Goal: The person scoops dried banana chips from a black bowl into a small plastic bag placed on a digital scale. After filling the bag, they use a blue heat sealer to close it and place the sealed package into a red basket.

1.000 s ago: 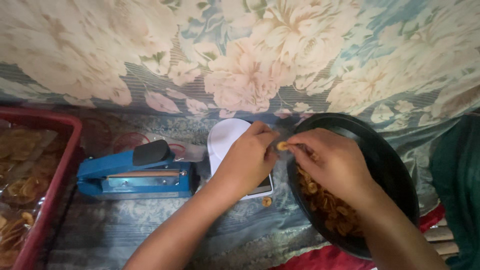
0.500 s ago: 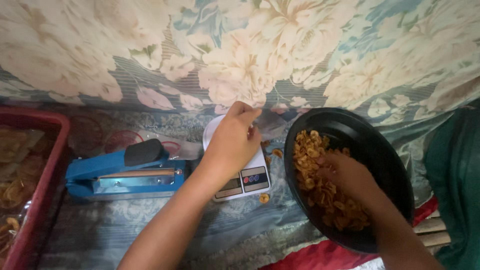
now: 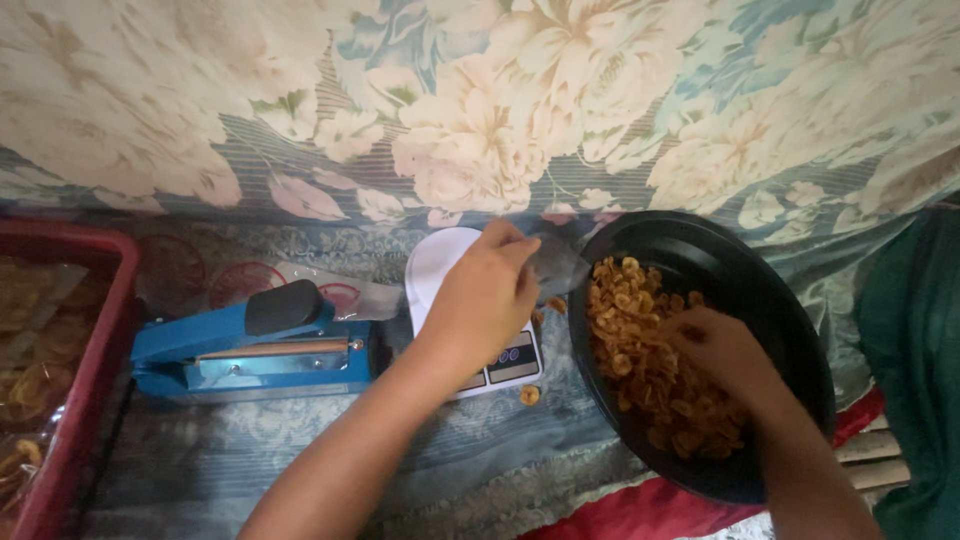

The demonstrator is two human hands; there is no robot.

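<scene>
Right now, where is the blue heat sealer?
In the head view the blue heat sealer lies left of centre on the patterned cloth, between the red tray and the white kitchen scale, left of the left hand.

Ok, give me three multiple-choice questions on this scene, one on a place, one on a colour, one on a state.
1. Where is the right hand?
A in the black bowl
B on the sealer
C in the red crate

2. What colour is the heat sealer?
A green
B blue
C white

3. What is the left hand doing?
A lying flat on the cloth
B holding a clear bag over the white scale
C pressing the sealer

Answers: A, its fingers are among the snacks; B, its body is blue; B, its fingers pinch the bag.
</scene>
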